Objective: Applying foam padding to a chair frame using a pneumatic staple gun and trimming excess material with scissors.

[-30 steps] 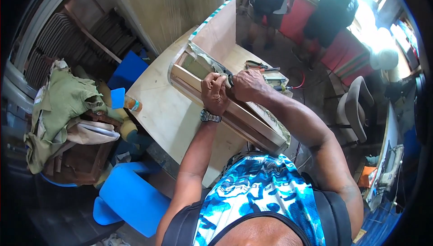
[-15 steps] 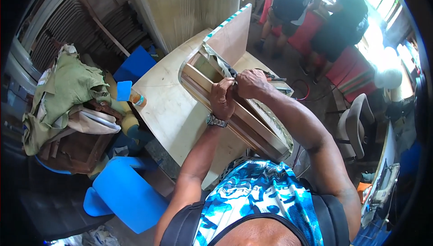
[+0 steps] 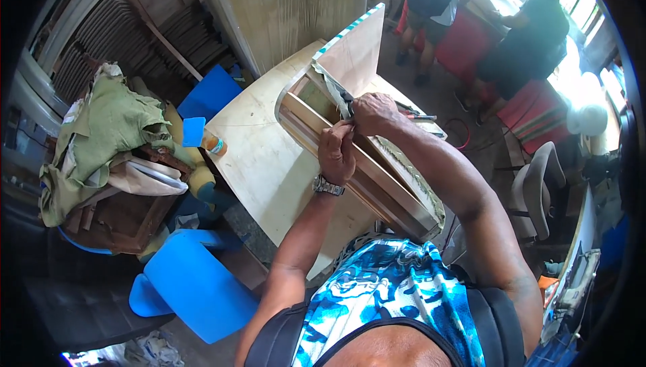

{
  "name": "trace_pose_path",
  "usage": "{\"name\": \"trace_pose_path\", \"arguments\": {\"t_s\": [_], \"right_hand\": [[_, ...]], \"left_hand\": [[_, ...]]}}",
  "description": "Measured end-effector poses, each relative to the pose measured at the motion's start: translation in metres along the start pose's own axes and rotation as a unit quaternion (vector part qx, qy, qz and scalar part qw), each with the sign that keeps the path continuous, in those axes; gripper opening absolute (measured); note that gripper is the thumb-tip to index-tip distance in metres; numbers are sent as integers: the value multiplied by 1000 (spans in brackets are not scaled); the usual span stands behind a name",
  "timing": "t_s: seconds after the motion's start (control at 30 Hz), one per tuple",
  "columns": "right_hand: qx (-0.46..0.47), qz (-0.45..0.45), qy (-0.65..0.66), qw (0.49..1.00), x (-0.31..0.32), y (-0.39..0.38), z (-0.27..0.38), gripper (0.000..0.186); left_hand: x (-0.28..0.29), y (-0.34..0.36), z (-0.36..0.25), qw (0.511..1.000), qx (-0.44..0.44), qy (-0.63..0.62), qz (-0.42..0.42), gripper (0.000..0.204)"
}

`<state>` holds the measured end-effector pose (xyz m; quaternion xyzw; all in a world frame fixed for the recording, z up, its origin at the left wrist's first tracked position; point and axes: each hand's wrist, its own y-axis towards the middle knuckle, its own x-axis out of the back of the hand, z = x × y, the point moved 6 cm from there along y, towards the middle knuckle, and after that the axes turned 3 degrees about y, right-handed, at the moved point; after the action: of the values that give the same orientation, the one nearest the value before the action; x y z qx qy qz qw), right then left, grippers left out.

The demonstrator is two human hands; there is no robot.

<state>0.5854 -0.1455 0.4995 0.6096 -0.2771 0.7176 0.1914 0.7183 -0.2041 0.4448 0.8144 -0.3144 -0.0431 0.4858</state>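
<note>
A wooden seat frame point(image 3: 301, 110) with long rails lies at a slant on a pale table, and a flat panel point(image 3: 356, 51) stands up from its far end. Whitish fabric point(image 3: 330, 86) hangs loose along the frame's inner edge. My right hand point(image 3: 374, 113) is closed in a fist around a dark hand tool point(image 3: 346, 98), whose kind I cannot make out. Right beside it, my left hand point(image 3: 338, 153) has its fingers pinched together at the fabric's edge over the rail; the fingertips partly hide what they grip.
Tools point(image 3: 420, 117) lie on the pale table point(image 3: 252, 152) past my right forearm. Left of it are a jar point(image 3: 215, 145), a heap of green fabric point(image 3: 121, 121) and a blue plastic seat point(image 3: 198, 286). Two people point(image 3: 525, 37) work at the back right, near a grey chair point(image 3: 535, 192).
The whole view has shifted slightly, moving the scene a little to the right. Both hands stay at the same spot on the frame, with only a slight turn of the right fist.
</note>
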Motion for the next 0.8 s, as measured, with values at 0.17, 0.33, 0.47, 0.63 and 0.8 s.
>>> {"name": "trace_pose_path", "arguments": {"t_s": [0.17, 0.33, 0.47, 0.63, 0.8], "right_hand": [[-12, -3, -8, 1000, 4, 9, 2, 28], [-29, -12, 12, 999, 10, 21, 7, 29], [-22, -13, 29, 999, 9, 22, 11, 29], [-40, -10, 52, 998, 11, 28, 14, 29], [-35, -17, 52, 998, 13, 39, 15, 28]], "left_hand": [[7, -2, -3, 1000, -13, 18, -20, 20], [14, -6, 1, 1000, 3, 24, -17, 17], [20, -13, 8, 999, 26, 18, -15, 16], [24, -19, 11, 999, 4, 36, -31, 15], [24, -25, 16, 999, 24, 34, -27, 15]]}}
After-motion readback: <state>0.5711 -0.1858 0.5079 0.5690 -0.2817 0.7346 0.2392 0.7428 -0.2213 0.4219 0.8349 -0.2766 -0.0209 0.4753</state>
